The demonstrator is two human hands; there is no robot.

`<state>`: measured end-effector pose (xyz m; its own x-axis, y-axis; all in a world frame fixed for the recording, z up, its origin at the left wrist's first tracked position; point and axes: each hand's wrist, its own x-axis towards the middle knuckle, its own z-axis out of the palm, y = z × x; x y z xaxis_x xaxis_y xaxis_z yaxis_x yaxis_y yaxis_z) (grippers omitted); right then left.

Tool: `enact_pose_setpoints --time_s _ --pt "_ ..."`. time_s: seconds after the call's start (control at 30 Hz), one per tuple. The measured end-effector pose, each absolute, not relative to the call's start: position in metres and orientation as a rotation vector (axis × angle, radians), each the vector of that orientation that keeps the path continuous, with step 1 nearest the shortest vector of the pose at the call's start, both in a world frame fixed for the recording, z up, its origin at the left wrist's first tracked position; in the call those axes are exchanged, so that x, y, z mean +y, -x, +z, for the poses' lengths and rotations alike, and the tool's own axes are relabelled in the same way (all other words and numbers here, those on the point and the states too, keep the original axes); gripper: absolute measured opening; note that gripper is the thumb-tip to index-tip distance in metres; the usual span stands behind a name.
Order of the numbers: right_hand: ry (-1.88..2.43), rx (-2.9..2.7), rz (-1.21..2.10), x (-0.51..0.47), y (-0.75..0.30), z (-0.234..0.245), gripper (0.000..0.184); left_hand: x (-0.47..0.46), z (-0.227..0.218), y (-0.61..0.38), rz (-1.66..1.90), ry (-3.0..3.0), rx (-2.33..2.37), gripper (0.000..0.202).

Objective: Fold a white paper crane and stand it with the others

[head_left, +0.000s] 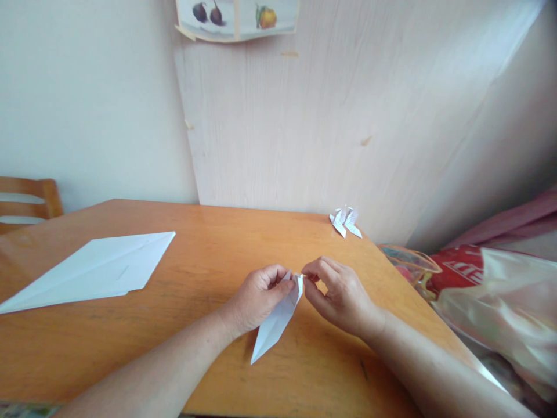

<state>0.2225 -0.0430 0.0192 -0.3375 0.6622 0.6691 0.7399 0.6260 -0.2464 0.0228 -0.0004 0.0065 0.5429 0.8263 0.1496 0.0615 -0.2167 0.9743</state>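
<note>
A small folded white paper [278, 319] is held above the front middle of the wooden table, its long pointed end aimed down toward me. My left hand [263, 296] grips it near the upper end, thumb on top and fingers behind. At the narrow upper tip, my right hand [342, 293] pinches with thumb and index finger, bending or holding the paper's end there. The exact fold between those fingertips is too small to make out.
On the wooden table [209, 244], a larger folded white paper [104, 267] lies at left. Small folded paper pieces [345, 222] stand at the far right corner. A chair [30, 197] is at far left; plastic bags [500, 302] crowd the right side. A fruit picture [237, 20] hangs on the wall.
</note>
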Motion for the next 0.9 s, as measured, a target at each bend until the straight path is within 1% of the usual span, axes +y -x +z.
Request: enact_pose_setpoints --time_s 0.1,0.17,0.33,0.47,0.67,0.8,0.9 --pt "1.122 -2.045 -0.089 -0.0436 -0.2217 0.0194 0.011 -0.0002 0.0057 -0.0230 0.858 -1.648 0.774 0.031" --pt "1.135 -2.034 -0.065 -0.0441 -0.2207 0.0203 0.010 -0.0002 0.0059 -0.0229 0.859 -1.648 0.781 0.031" --pt "1.139 -2.049 -0.087 -0.0441 -0.2186 0.0219 0.001 -0.0005 0.0073 -0.0227 0.867 -1.691 0.784 0.029" --pt "1.125 -2.080 -0.134 -0.0425 -0.2185 0.0207 0.008 -0.0020 0.0085 -0.0230 0.873 -1.719 0.767 0.030" --pt "1.154 -2.082 -0.230 -0.0431 -0.2171 0.0203 0.008 -0.0009 0.0093 -0.0227 0.876 -1.723 0.769 0.032" --pt "1.177 -2.094 -0.309 -0.0431 -0.2154 0.0192 0.014 -0.0001 0.0096 -0.0226 0.861 -1.724 0.770 0.033" --pt "1.173 -2.095 -0.306 -0.0431 -0.2146 0.0188 0.014 -0.0006 0.0100 -0.0225 0.870 -1.731 0.778 0.033"
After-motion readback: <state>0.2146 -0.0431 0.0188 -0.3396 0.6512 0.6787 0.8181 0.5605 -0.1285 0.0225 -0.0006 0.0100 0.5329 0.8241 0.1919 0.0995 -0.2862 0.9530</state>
